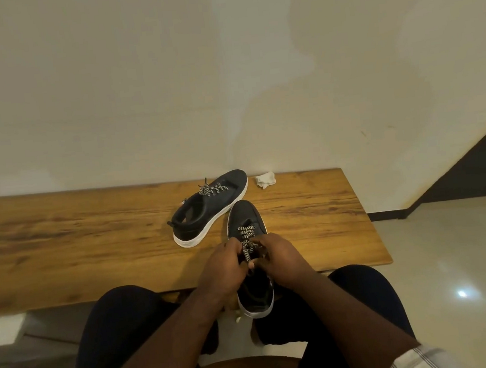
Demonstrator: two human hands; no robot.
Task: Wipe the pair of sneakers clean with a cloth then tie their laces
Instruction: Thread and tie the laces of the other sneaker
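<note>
No readable text, label, brand or number shows anywhere in view.

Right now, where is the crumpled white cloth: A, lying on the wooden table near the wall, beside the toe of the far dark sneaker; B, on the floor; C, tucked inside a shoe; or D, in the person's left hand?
A: the crumpled white cloth lies on the wooden table by the wall, just right of the far dark sneaker, while both hands pinch the near sneaker's laces.

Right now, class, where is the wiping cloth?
In the head view, the crumpled white cloth lies on the table's far edge by the wall, just right of the far sneaker's toe.
</note>
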